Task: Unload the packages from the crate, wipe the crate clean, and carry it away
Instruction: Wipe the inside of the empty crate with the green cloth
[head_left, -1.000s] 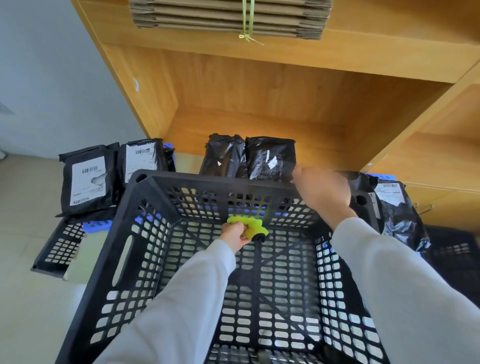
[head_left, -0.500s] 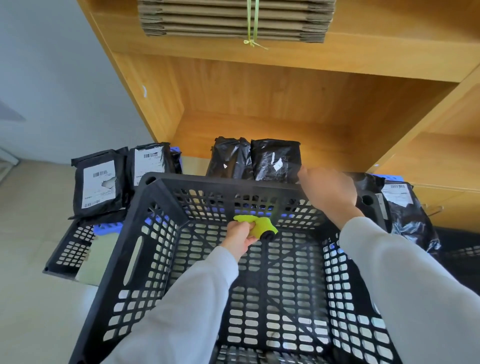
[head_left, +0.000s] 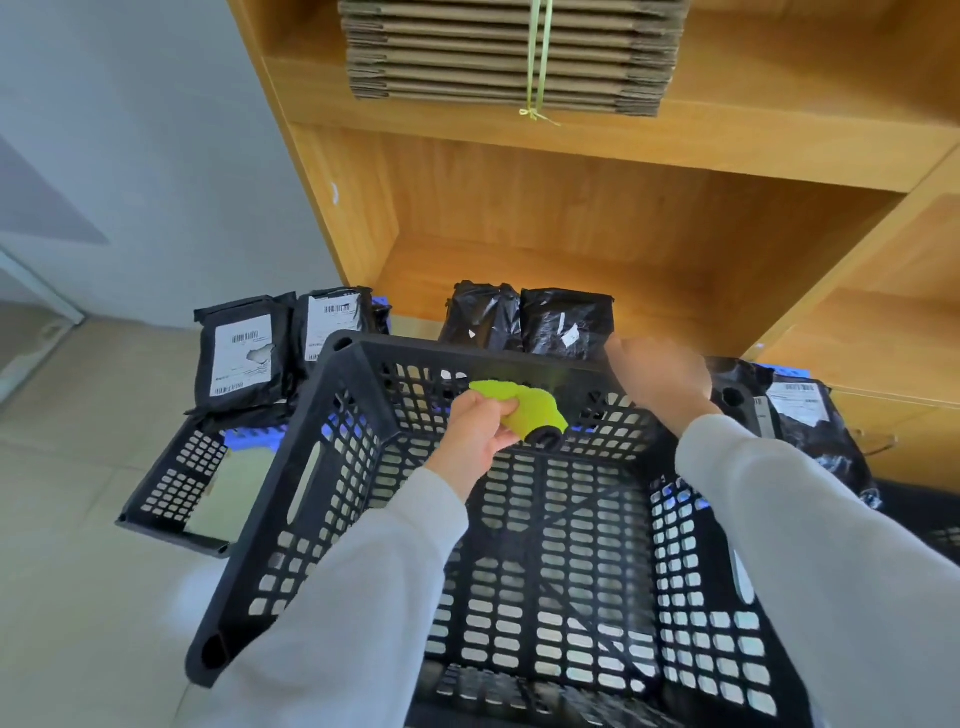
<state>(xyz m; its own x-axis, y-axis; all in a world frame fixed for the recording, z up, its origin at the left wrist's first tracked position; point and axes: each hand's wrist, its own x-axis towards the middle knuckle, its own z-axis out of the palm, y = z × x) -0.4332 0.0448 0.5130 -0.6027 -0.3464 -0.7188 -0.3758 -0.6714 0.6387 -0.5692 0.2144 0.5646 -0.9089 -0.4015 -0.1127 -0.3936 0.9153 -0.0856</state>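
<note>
Head view: the black crate (head_left: 332, 519) is empty and tilted toward the person; the packages (head_left: 241, 358) stand outside it, near the wooden shelf (head_left: 571, 249). The left hand (head_left: 475, 436) grips a yellow-green cloth (head_left: 524, 408) against the crate's far inner wall, while the right hand (head_left: 660, 376) grasps the far rim. Unloading looks finished, wiping is under way, carrying remains

Strapped flat cardboard (head_left: 511, 52) lies atop a wooden shelf (head_left: 597, 218).
</note>
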